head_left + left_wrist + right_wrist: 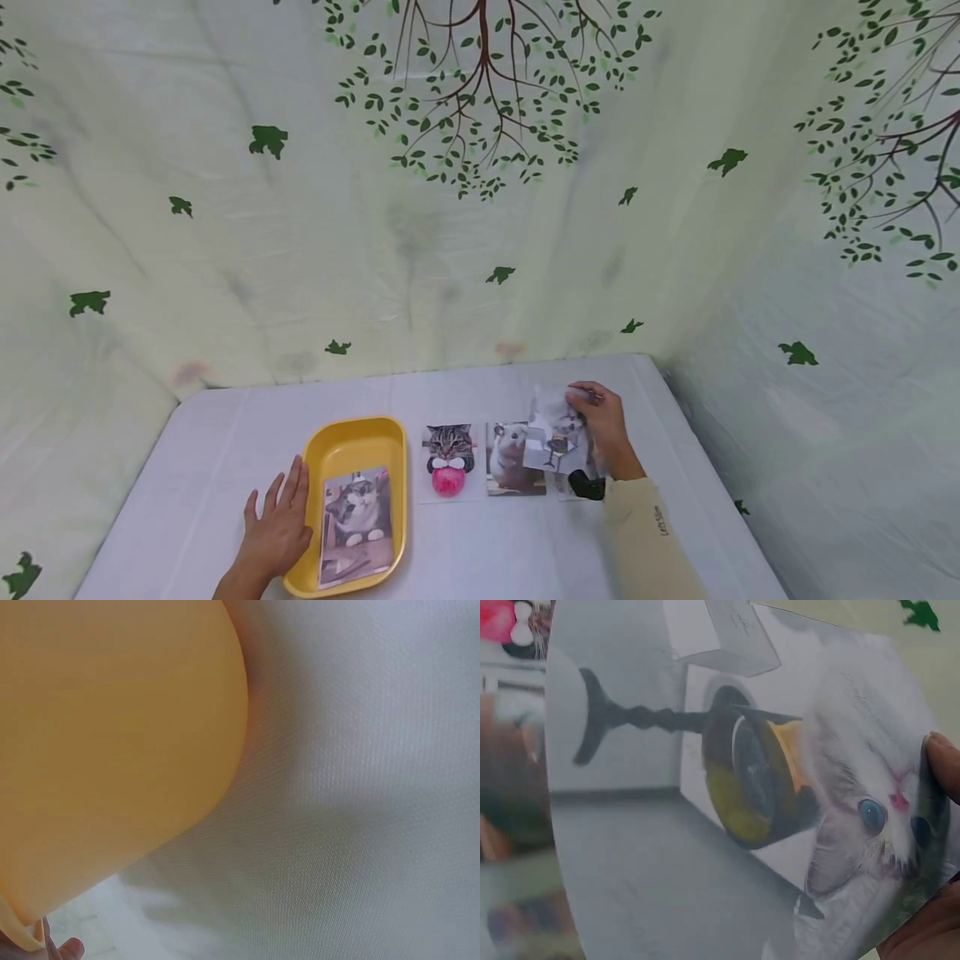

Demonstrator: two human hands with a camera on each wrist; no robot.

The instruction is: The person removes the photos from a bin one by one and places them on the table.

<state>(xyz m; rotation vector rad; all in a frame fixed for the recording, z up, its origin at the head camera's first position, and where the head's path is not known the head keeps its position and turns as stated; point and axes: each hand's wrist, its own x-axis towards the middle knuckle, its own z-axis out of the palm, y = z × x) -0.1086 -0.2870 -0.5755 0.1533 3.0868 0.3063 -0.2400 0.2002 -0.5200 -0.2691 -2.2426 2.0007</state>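
Observation:
My right hand (pixel 609 425) pinches the upper edge of a photo card (pixel 551 454) over the right part of the table. In the right wrist view the card (pixel 630 847) shows a white kitten and a dark goblet, with the thumb on its face. My left hand (pixel 276 532) rests with straight fingers along the left rim of a yellow tray (pixel 352 443). Inside the tray lies a card (pixel 360 521) with a grey and white cat. The left wrist view is mostly the tray's outer wall (pixel 112 735), with a fingertip (pixel 71 949) at the lower left.
Right of the tray lies a card (pixel 448 462) of a tabby with a pink ball. Beside it is a card (pixel 510 467) with a furry light animal, overlapped by the held card. Another card lies partly hidden below the right hand. Behind the white table (pixel 247 433) hangs leaf-printed sheeting (pixel 450 308).

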